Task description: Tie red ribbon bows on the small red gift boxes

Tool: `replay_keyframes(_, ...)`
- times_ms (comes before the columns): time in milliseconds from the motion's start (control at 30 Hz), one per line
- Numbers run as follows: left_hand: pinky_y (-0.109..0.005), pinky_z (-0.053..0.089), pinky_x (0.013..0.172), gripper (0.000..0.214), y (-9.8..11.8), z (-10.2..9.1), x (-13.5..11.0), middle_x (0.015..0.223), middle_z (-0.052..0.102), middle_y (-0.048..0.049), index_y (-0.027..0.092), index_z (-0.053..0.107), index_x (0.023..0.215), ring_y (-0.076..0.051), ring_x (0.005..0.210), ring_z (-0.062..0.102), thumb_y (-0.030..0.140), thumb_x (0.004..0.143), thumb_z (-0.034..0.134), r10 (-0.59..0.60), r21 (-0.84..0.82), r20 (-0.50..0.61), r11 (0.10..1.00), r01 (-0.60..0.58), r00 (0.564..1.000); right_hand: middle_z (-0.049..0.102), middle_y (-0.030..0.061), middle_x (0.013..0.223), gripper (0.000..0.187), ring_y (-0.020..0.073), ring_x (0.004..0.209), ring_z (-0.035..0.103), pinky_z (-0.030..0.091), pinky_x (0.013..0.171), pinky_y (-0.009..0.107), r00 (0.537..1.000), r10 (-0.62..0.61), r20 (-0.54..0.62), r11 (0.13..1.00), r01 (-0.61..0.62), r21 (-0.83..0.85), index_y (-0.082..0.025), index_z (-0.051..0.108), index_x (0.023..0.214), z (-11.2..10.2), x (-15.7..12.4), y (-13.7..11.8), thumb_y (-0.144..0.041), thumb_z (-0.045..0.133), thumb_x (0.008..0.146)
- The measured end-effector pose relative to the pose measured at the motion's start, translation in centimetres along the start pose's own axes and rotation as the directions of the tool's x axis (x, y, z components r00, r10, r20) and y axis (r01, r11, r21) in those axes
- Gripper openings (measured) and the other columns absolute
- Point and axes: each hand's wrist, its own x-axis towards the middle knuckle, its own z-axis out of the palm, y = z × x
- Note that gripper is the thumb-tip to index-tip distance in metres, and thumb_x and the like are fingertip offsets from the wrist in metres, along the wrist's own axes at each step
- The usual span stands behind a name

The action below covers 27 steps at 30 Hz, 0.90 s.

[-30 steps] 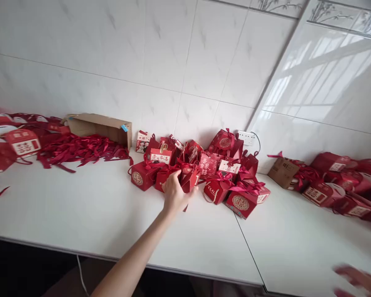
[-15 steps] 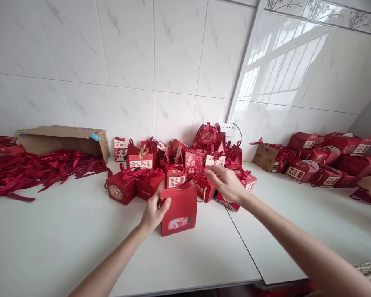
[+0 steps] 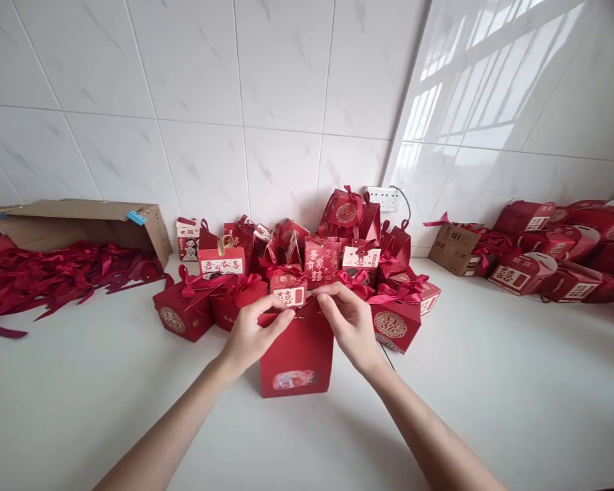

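Red gift bag (image 3: 297,358) upright on worktop (image 3: 82,395), near centre, long axis vertical, printed face toward near side, left hand (image 3: 248,337) grip pinching top-left edge, right hand (image 3: 352,326) grip pinching top-right edge, possibly a flap, red box pile (image 3: 338,262) just behind.

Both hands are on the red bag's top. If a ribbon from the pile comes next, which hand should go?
Left, probably. The left hand pinches the red bag on the side nearer the ribbon pile by the cardboard box; the right hand would have to cross the bag.
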Motion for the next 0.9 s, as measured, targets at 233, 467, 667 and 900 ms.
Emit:
replay_keyframes(233, -0.022, 0.046, 0.061, 0.023, 0.9, -0.4, 0.4, 0.062, 0.061, 0.0013, 0.018, 0.059, 0.063, -0.012, 0.062, 0.057, 0.031, 0.082, 0.055, 0.038, 0.132, 0.156, 0.989, -0.059, 0.987, 0.065, 0.0002, 0.074, 0.008, 0.0112, 0.062, 0.059, 0.046, 0.052, 0.021, 0.993, -0.098, -0.068, 0.995, 0.099, 0.003, -0.021, 0.064, 0.089, 1.2, 1.0, -0.2, -0.026, 0.06, 0.085)
replay_keyframes(467, -0.02, 0.053, 0.062, 0.009, 2.0, 0.6, 0.4, 0.074, 0.067, 0.0001, 0.019, 0.061, 0.078, -0.013, 0.069, 0.065, 0.027, 0.08, 0.06, 0.037, 0.06, -0.011, 0.998, -0.036, 0.999, 0.062, -0.0011, 0.075, 0.012, 0.0106, 0.064, 0.059, 0.051, 0.058, 0.023, 0.991, -0.11, -0.082, 0.989, 0.117, 0.092, -0.023, 0.056, 0.1, 1.5, -0.2, 0.2, -0.023, 0.053, 0.089)
replay_keyframes(667, -0.017, 0.051, 0.058, 0.012, 0.8, 2.1, -0.3, 0.065, 0.063, 0.0033, 0.018, 0.057, 0.071, -0.008, 0.059, 0.059, 0.02, 0.082, 0.06, 0.232, 0.2, -0.216, 0.961, -0.189, 0.949, 0.06, 0.0032, 0.088, 0.019, 0.0141, 0.08, 0.059, 0.052, 0.07, 0.029, 0.964, -0.266, 0.006, 0.959, 0.265, -0.102, -0.021, 0.055, 0.099, 0.9, -1.8, 0.9, -0.009, 0.051, 0.085)
replay_keyframes(900, -0.017, 0.053, 0.061, 0.017, 0.4, 2.5, 0.0, 0.073, 0.062, 0.0035, 0.02, 0.053, 0.094, -0.008, 0.064, 0.061, 0.009, 0.081, 0.059, 0.383, 0.174, -0.268, 0.922, -0.347, 0.884, 0.054, 0.0062, 0.094, 0.026, 0.0155, 0.088, 0.056, 0.052, 0.072, 0.029, 0.896, -0.435, 0.09, 0.849, 0.441, -0.291, -0.021, 0.053, 0.104, 0.8, -2.6, 1.9, -0.003, 0.049, 0.086)
